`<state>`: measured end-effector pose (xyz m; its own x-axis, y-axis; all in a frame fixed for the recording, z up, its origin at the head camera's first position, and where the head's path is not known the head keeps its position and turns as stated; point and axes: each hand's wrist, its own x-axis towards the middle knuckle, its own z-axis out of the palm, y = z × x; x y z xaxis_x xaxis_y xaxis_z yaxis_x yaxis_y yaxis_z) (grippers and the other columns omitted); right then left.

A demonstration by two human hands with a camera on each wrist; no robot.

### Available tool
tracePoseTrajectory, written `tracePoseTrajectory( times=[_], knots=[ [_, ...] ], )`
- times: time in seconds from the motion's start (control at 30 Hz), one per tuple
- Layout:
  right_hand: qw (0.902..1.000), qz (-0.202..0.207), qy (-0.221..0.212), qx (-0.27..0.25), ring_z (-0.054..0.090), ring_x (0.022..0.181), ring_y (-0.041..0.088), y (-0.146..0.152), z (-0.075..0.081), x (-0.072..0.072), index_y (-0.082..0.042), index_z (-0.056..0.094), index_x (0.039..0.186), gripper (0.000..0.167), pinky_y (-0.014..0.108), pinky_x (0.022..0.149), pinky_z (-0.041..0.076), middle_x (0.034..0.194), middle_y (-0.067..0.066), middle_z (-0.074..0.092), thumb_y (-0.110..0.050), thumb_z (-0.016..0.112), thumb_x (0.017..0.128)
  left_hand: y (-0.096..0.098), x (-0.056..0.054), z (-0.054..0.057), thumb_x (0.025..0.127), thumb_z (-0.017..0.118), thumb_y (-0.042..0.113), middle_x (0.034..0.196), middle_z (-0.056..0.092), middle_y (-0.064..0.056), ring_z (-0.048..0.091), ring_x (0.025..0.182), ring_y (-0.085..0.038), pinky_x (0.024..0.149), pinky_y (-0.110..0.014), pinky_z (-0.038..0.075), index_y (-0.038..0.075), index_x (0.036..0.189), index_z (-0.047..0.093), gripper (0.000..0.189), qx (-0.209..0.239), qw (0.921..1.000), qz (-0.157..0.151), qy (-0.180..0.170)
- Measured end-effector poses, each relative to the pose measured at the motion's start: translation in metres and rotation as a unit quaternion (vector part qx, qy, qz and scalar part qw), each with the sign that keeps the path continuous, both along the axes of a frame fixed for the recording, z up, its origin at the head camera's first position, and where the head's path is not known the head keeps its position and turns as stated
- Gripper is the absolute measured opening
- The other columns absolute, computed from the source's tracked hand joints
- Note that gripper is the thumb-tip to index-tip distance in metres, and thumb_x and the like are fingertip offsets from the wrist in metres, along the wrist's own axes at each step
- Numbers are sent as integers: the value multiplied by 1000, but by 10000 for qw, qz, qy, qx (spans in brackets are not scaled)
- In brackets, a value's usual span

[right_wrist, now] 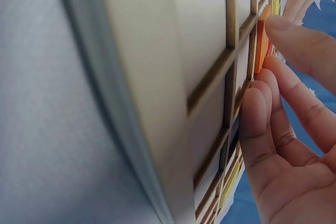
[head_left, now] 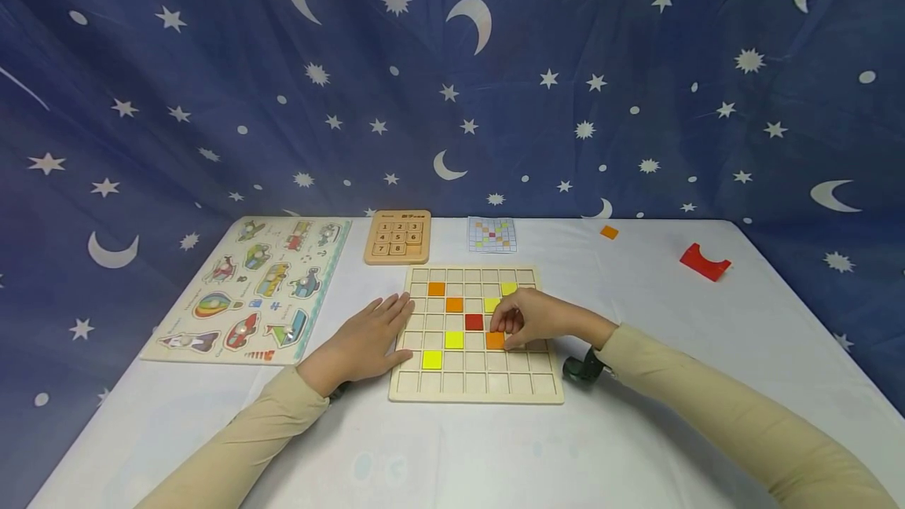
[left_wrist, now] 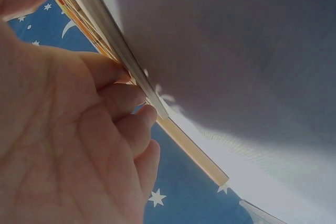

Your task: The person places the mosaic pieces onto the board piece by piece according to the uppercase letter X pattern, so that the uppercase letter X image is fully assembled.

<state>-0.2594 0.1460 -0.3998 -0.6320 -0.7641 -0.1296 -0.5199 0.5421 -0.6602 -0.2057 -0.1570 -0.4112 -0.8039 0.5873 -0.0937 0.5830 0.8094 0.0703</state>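
Observation:
A wooden grid board (head_left: 476, 387) lies on the table in front of the person. Thumb and fingers of the right hand (head_left: 526, 316) pinch an orange square tile (head_left: 495, 340), low over a cell right of centre; in the right wrist view the thumb is on the tile's (right_wrist: 262, 40) face and it sits slightly tilted. Up-left of it a red tile (head_left: 474, 322) fills a cell. Yellow tiles (head_left: 454, 340) and two more orange tiles (head_left: 455, 305) sit along the diagonals. The left hand (head_left: 364, 340) rests with extended fingers along the board's left edge.
Behind the board are a wooden number slide puzzle (head_left: 397, 258) and a small printed pattern card (head_left: 492, 235). A picture puzzle board (head_left: 243, 297) lies at the left. A loose orange tile (head_left: 610, 232) and a red notched piece (head_left: 705, 262) lie at the back right.

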Motion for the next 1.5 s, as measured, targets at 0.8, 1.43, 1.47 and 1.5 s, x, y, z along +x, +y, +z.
tracePoseTrajectory(
  times=[0.8, 1.43, 1.47, 1.5],
  knots=[
    [9968, -290, -334, -665, 59, 80, 12, 28, 9, -12, 0, 68, 104, 30, 23, 75, 55, 95, 11, 69, -10, 76, 77, 0, 1, 0, 94, 50, 40, 154, 24, -21, 24, 143, -34, 118, -48, 22, -5, 145, 27, 72, -19, 10000, 23, 9],
    [9832, -1508, 9, -1027, 62, 92, 14, 92, 28, -33, 4, 63, 114, 40, 18, 83, 53, 109, 24, 64, -14, 74, 81, 0, 0, 0, 95, 50, 40, 153, 24, -21, 24, 143, -35, 118, -48, 22, -5, 145, 27, 72, -26, 10000, 4, -5],
    [9821, -1613, 60, -967, 62, 91, 12, 95, 28, -34, 4, 63, 115, 40, 17, 82, 52, 109, 23, 64, -15, 74, 81, -1, 0, 0, 95, 50, 40, 153, 24, -21, 24, 143, -35, 118, -48, 22, -5, 145, 27, 72, -27, 10000, 1, -2],
    [9813, -1695, 108, -902, 61, 91, 10, 99, 29, -35, 3, 63, 115, 41, 16, 82, 52, 109, 23, 64, -17, 74, 81, -1, 0, 0, 95, 50, 40, 153, 24, -22, 24, 143, -35, 118, -48, 22, -5, 145, 27, 72, -25, 10000, -4, 5]
  ],
)
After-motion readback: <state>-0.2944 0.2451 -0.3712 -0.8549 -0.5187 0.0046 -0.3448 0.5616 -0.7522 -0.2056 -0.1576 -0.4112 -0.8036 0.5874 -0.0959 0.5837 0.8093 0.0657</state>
